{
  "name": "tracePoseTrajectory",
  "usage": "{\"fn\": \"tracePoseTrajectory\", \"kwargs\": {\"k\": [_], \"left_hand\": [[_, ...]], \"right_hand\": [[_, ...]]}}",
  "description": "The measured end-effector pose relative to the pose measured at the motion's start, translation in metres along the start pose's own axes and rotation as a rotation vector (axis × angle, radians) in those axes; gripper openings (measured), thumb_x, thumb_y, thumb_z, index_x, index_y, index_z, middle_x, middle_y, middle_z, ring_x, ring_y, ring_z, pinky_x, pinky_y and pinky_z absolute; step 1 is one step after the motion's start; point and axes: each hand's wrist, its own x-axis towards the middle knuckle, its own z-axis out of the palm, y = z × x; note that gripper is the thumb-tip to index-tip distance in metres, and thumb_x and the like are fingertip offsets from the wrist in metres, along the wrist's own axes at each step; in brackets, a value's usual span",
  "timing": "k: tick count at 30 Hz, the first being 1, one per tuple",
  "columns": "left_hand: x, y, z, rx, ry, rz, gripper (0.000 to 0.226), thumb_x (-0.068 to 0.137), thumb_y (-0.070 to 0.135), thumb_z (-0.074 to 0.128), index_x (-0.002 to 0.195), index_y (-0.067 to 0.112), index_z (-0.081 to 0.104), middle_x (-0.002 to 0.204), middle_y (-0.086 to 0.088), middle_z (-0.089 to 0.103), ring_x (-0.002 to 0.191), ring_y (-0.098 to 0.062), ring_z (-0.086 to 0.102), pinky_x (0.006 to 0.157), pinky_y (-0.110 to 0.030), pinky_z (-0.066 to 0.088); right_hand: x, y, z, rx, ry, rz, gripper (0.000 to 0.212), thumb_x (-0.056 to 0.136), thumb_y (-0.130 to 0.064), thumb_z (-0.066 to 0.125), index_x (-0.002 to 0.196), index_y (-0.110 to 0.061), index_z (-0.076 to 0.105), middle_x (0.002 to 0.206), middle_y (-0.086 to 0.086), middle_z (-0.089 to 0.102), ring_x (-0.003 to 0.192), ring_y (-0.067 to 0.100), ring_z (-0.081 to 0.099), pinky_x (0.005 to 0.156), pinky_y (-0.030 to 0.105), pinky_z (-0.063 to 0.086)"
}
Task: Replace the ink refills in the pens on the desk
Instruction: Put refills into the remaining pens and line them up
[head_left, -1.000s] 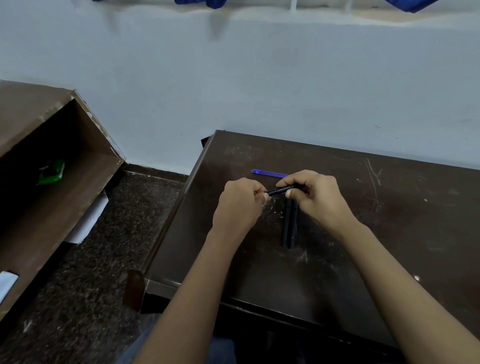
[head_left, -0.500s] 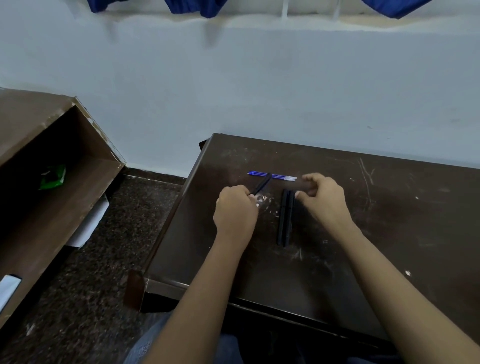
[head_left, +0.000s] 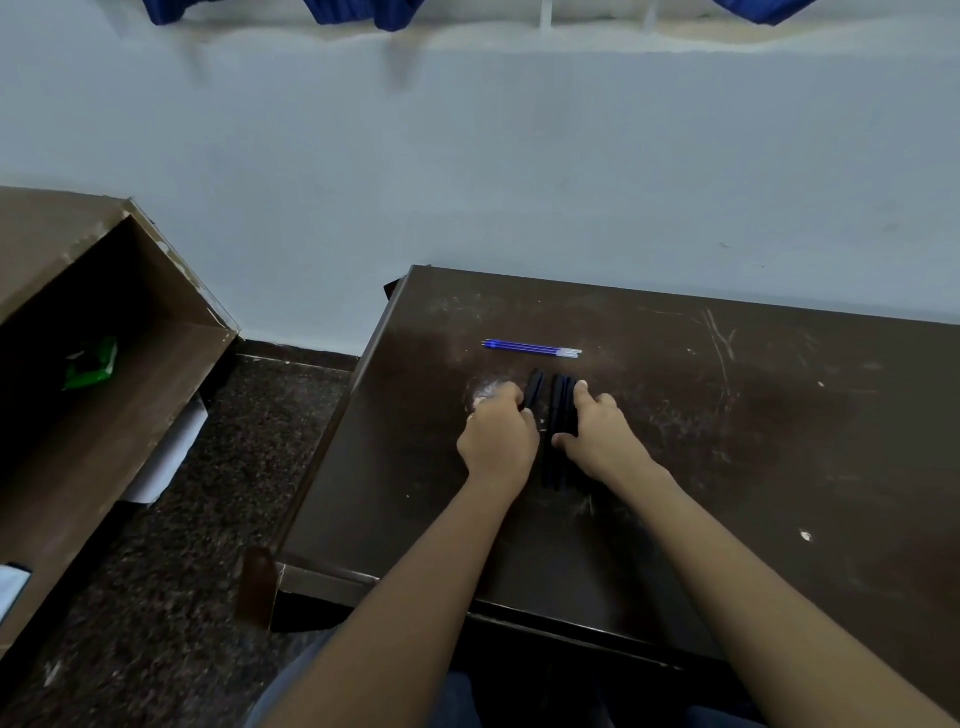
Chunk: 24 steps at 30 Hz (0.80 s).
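Two blue ink refills (head_left: 532, 348) lie side by side toward the back of the dark wooden desk (head_left: 753, 457). My left hand (head_left: 498, 439) grips a black pen (head_left: 534, 387) whose far end sticks out past the fingers, pointing away from me. Just to its right, two black pens (head_left: 557, 402) lie lengthwise on the desk. My right hand (head_left: 600, 434) sits over them, thumb on their left side and fingers along their right. The near ends of the pens show between my wrists.
An open brown shelf unit (head_left: 130, 395) stands on the left with a green packet (head_left: 91, 364) inside and white paper (head_left: 171, 452) under its edge. A pale wall runs behind the desk. Speckled dark floor lies between shelf and desk.
My hands came apart from the pen they held together. The left hand kept that pen and swung it to point away; the right hand dropped onto the two pens lying on the desk.
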Motion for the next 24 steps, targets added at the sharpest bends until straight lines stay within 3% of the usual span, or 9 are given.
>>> {"fn": "tracePoseTrajectory", "kwargs": {"k": [8, 24], "left_hand": [[0.004, -0.006, 0.010, 0.013, -0.068, 0.086, 0.036, 0.096, 0.027, 0.046, 0.132, 0.024, 0.050, 0.124, -0.005, 0.059, 0.115, -0.024, 0.054, 0.086, -0.038, 0.045], [0.011, -0.016, -0.016, 0.115, -0.180, 0.047, 0.043, 0.091, 0.018, 0.057, 0.133, 0.016, 0.046, 0.129, -0.012, 0.050, 0.121, -0.031, 0.049, 0.093, -0.042, 0.044]], "right_hand": [[0.014, 0.005, 0.008, -0.008, 0.038, -0.047, 0.079, 0.086, -0.019, 0.065, 0.148, -0.004, 0.019, 0.122, 0.021, 0.058, 0.116, 0.034, 0.052, 0.097, 0.039, 0.045], [0.025, -0.019, 0.028, 0.062, 0.046, -0.064, 0.080, 0.087, -0.014, 0.064, 0.150, -0.007, 0.015, 0.124, 0.019, 0.056, 0.118, 0.032, 0.052, 0.099, 0.039, 0.045]]}}
